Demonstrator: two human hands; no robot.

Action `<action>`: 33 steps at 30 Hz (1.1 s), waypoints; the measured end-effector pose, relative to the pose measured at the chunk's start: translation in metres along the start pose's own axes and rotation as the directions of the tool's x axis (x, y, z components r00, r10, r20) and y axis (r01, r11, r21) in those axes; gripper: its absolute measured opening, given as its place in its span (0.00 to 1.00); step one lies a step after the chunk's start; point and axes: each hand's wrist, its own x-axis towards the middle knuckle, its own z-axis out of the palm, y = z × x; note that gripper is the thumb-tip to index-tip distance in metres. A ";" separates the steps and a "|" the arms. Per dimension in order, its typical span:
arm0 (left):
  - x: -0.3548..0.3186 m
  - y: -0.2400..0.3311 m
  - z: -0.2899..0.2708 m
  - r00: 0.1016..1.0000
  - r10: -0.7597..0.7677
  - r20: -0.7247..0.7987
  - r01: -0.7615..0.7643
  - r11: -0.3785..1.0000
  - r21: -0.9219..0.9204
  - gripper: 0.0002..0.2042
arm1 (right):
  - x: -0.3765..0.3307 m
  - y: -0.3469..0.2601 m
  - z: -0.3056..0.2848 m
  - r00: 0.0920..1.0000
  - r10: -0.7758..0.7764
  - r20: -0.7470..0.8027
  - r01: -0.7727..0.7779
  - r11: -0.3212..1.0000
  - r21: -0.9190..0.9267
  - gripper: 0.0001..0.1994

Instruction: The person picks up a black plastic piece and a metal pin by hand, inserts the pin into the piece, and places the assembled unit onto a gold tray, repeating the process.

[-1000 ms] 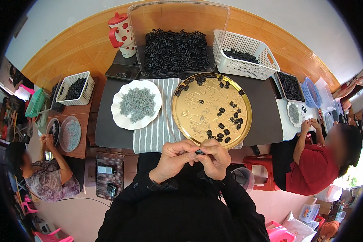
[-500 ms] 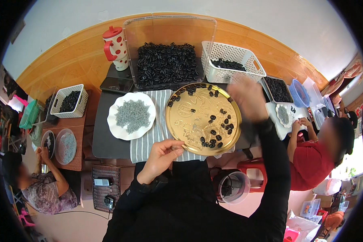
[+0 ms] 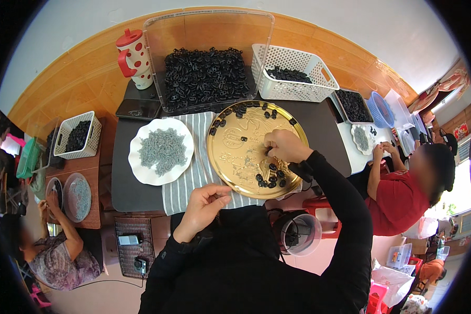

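A round gold tray (image 3: 235, 175) lies before me, with small black oval plastic pieces (image 3: 272, 167) scattered over it in loose groups. Over the tray's right half, my right hand (image 3: 287, 146) reaches down with its fingers drawn together at the black pieces; its fingertips are partly hidden, so what they hold cannot be made out. My left hand (image 3: 204, 204) hovers at the tray's near left rim, thumb and fingers pinched; anything between them is too small to name. Left of the tray, a white scalloped plate (image 3: 137, 168) holds a heap of small grey translucent pieces (image 3: 163, 150).
Behind the tray stand a clear bin (image 3: 157, 63) of black pieces and a white perforated basket (image 3: 293, 93). A red-dotted tumbler (image 3: 137, 60) and a dark phone (image 3: 137, 109) are at the far left. A striped cloth (image 3: 180, 196) lies under the tray. Co-workers sit at both sides.
My right hand has come from beyond the tray's right rim, inward and down onto the black pieces. The left hand stays pinched near the rim. The whole view has shifted slightly.
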 end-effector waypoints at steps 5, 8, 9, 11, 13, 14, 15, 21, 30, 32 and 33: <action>0.003 0.000 0.002 1.000 0.010 -0.008 -0.010 1.000 0.010 0.11 | -0.006 -0.001 0.004 0.996 -0.079 -0.043 0.081 0.996 0.045 0.08; 0.005 0.001 0.001 1.000 0.013 -0.009 -0.012 0.999 0.030 0.10 | -0.014 -0.010 0.007 0.978 -0.183 -0.101 0.178 0.983 -0.054 0.08; 0.006 0.003 0.001 0.999 0.052 -0.016 -0.051 0.997 0.055 0.10 | -0.015 -0.012 0.008 0.963 -0.237 -0.124 0.224 0.968 -0.112 0.07; 0.009 0.015 -0.001 0.995 0.091 -0.031 -0.088 0.992 0.087 0.09 | -0.013 -0.012 0.010 0.965 -0.185 -0.187 0.190 0.982 0.007 0.06; 0.016 0.044 -0.002 0.996 0.087 0.029 -0.091 0.908 0.409 0.09 | -0.012 -0.008 0.008 0.964 -0.114 -0.239 0.147 0.981 0.127 0.06; 0.022 0.046 -0.002 0.992 0.121 0.025 -0.119 0.883 0.454 0.10 | -0.009 -0.005 0.004 0.971 0.008 -0.238 0.044 0.977 0.209 0.05; 0.025 0.045 -0.002 0.993 0.118 0.021 -0.115 0.880 0.460 0.10 | -0.005 -0.002 -0.001 0.965 0.127 -0.228 -0.057 0.955 0.291 0.04; 0.030 0.028 -0.001 0.980 0.181 -0.077 -0.106 0.815 0.570 0.09 | 0.020 0.003 0.017 0.942 0.018 -0.334 0.026 0.992 0.127 0.07; 0.046 0.032 -0.012 0.921 0.383 -0.074 -0.152 0.526 0.837 0.08 | -0.018 -0.039 0.003 0.962 -0.106 -0.252 0.165 0.960 0.224 0.07; 0.048 0.031 -0.008 0.923 0.380 -0.059 -0.152 0.501 0.852 0.08 | -0.032 -0.046 0.006 0.981 -0.024 -0.192 0.103 0.905 0.412 0.04; 0.051 0.029 -0.005 0.918 0.395 -0.027 -0.160 0.432 0.888 0.07 | -0.040 -0.047 0.010 0.981 -0.023 -0.190 0.101 0.906 0.412 0.04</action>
